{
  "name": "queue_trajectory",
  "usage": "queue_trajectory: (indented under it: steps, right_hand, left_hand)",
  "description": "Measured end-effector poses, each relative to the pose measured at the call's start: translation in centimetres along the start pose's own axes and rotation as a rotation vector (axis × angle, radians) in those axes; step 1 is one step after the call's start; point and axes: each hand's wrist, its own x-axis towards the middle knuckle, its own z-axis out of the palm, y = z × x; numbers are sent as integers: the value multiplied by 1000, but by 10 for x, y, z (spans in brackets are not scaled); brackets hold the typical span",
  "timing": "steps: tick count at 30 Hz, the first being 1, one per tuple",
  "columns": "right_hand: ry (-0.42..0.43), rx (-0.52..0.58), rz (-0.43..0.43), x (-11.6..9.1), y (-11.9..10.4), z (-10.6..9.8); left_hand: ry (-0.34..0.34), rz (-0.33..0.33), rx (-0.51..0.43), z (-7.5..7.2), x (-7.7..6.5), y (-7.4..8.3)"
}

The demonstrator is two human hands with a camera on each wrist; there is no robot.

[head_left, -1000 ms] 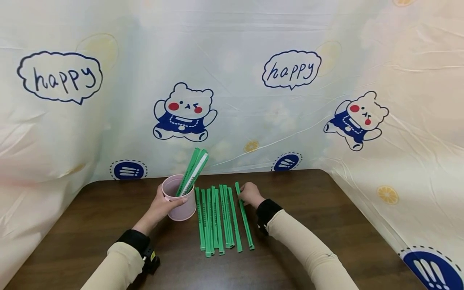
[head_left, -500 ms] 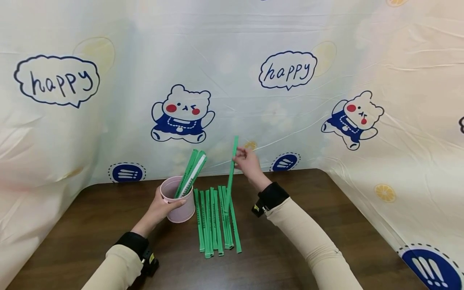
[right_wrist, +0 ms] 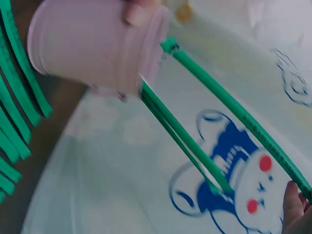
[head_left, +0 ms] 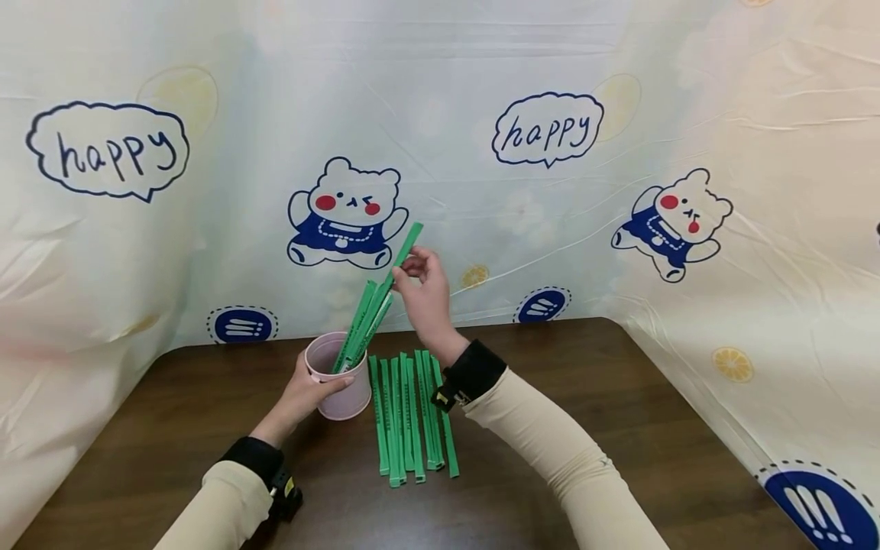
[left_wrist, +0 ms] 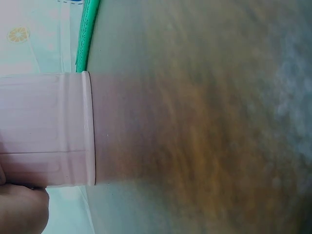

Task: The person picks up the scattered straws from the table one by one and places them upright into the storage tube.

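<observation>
My left hand grips a small pink bucket that stands upright on the table, its thumb along the near side below the rim. A few slim green wrapped sticks with small print lean out of the bucket to the right. My right hand pinches another green stick near its upper end and holds it tilted above the bucket. In the right wrist view, the lower end of this held stick is right at the bucket's rim, beside the sticks inside.
Several more green sticks lie side by side on the dark brown table, just right of the bucket. A pale curtain printed with bears and speech bubbles hangs behind the table and along its sides.
My right hand has picked up the rightmost stick from the row, lifted it and carried it left to above the bucket. My left hand has stayed on the bucket.
</observation>
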Motion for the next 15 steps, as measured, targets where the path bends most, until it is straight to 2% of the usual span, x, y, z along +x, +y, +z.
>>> queue_trajectory:
  steps: [8,15]
  right_hand:
    - [-60,-80,28,-28,36,16]
    - [-73,-72,82,-48,61,19]
  left_hand:
    - [13,3,-8,2,0,-1]
    - [10,0,-22,1,-1,-2]
